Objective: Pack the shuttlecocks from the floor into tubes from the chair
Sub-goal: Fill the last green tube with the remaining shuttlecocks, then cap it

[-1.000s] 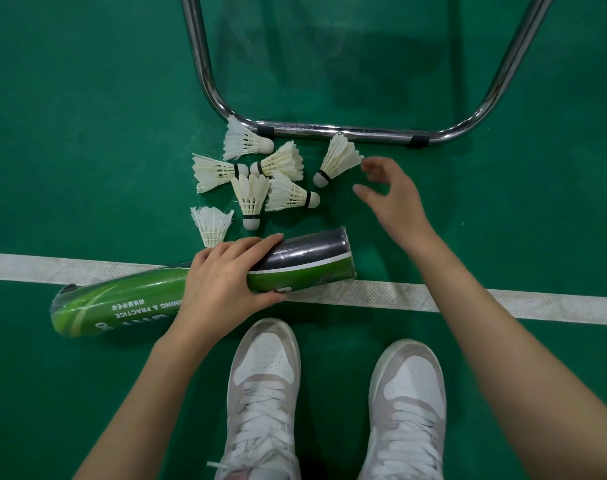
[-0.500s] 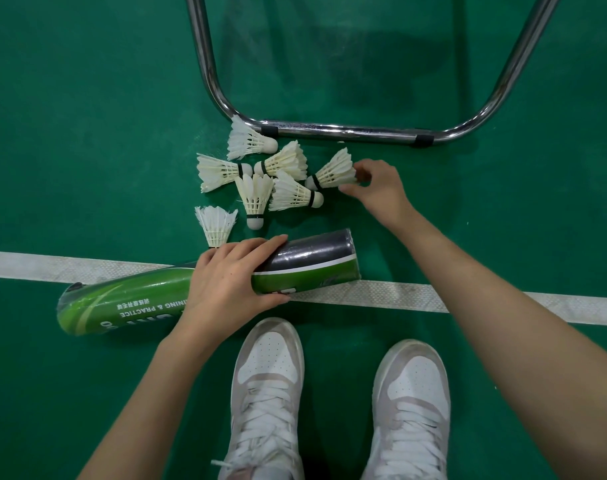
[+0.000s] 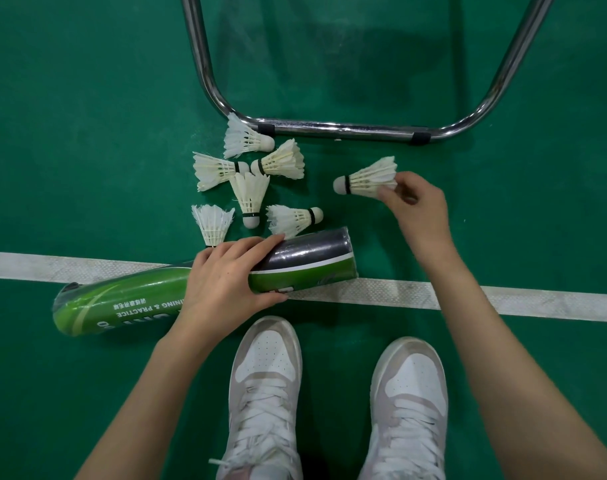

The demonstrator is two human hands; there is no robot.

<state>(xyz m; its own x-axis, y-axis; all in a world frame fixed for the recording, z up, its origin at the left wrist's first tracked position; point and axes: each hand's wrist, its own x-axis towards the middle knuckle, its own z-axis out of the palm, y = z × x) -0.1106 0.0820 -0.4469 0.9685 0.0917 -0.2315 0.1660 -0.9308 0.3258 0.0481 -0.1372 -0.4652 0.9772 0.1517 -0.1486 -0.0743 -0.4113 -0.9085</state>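
R hand (image 3: 420, 216) pinches a shuttlecock (image 3: 368, 178) by its feathers. L hand (image 3: 226, 284) grips the tube (image 3: 305, 268) on the floor; six more shuttlecocks (image 3: 250, 192) lie just beyond it.

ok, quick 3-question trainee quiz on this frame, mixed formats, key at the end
1. True or false: the left hand rests on the green tube, which lies on its side across the white line.
2. How many shuttlecocks lie loose on the floor, not counting the held one? A) four B) six C) eight
3. Fill in: the right hand pinches the shuttlecock by its ____ end, cork pointing toward the person's left.

Key: 1 true. 2 B. 3 feather.
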